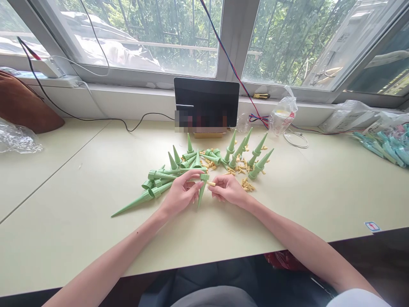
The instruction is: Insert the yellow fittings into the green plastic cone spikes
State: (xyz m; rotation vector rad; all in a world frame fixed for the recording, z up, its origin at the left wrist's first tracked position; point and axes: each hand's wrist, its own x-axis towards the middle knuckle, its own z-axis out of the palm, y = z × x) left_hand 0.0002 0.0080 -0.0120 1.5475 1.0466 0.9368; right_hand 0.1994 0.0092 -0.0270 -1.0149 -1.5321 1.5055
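My left hand (183,191) is closed on a green plastic watering spike (202,194), its wide cap end up and its point downward. Between the fingertips of my right hand (230,190) is a small yellow plastic valve piece (211,183), close against the spike's cap; whether the two are joined I cannot tell. To the left lie several loose green spikes (137,204), some nested in each other. Small yellow pieces (247,185) are heaped just beyond my right hand. Behind them, several green spikes (261,164) stand point up with yellow pieces on their sides.
A dark tablet screen (207,102) leans against the window ledge. Right of it are a plastic bag with a cup (283,113), a coiled white cable (296,140) and a yellow cutter (261,96). Bagged teal items (383,147) lie far right; a brown bag (25,104) stands far left.
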